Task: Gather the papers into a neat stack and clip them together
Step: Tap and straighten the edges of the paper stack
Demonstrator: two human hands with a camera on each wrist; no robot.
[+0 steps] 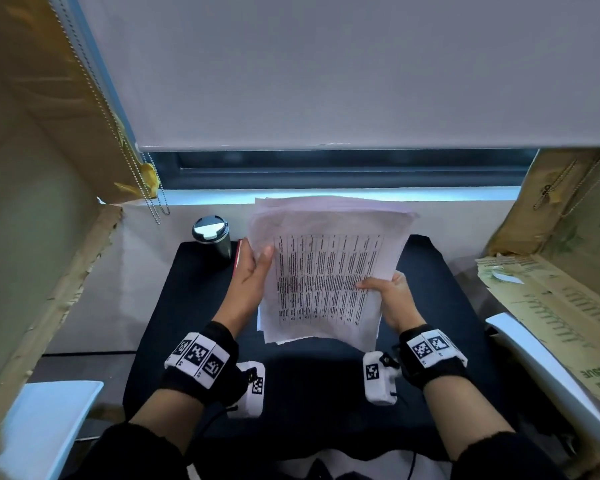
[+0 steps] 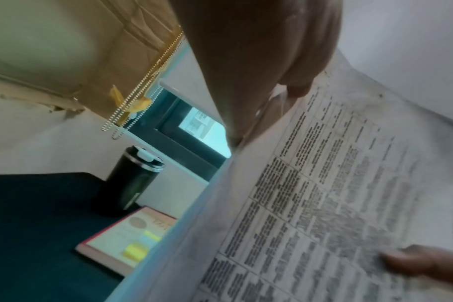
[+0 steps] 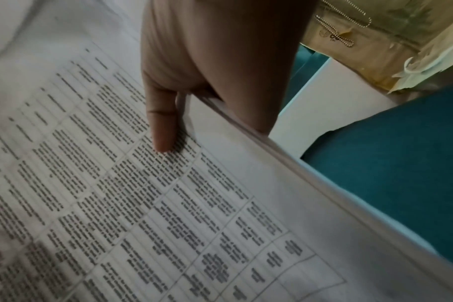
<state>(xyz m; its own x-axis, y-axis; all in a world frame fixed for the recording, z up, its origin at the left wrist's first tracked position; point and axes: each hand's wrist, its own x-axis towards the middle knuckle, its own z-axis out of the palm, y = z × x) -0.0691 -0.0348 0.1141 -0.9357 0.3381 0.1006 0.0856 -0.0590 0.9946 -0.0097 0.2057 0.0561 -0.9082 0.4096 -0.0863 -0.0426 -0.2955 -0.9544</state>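
Note:
A bundle of white papers (image 1: pixel 326 268) with a printed table on the top sheet is held up above the black mat (image 1: pixel 194 306), its edges uneven. My left hand (image 1: pixel 253 268) grips the left edge, thumb on the front sheet. My right hand (image 1: pixel 385 292) holds the right edge, thumb (image 3: pixel 163 130) pressed on the print and fingers behind. The left wrist view shows the papers (image 2: pixel 323 204) close up with the left thumb (image 2: pixel 297 81) on them. The papers (image 3: pixel 142 204) fill the right wrist view. No clip is visible.
A black tumbler (image 1: pixel 212 239) stands at the mat's far left corner, with a red-edged notebook (image 2: pixel 127 241) beside it, behind the papers. Cardboard panels (image 1: pixel 32 202) flank both sides. A window sill and blind lie behind. White chair arms (image 1: pixel 551 375) sit at either side.

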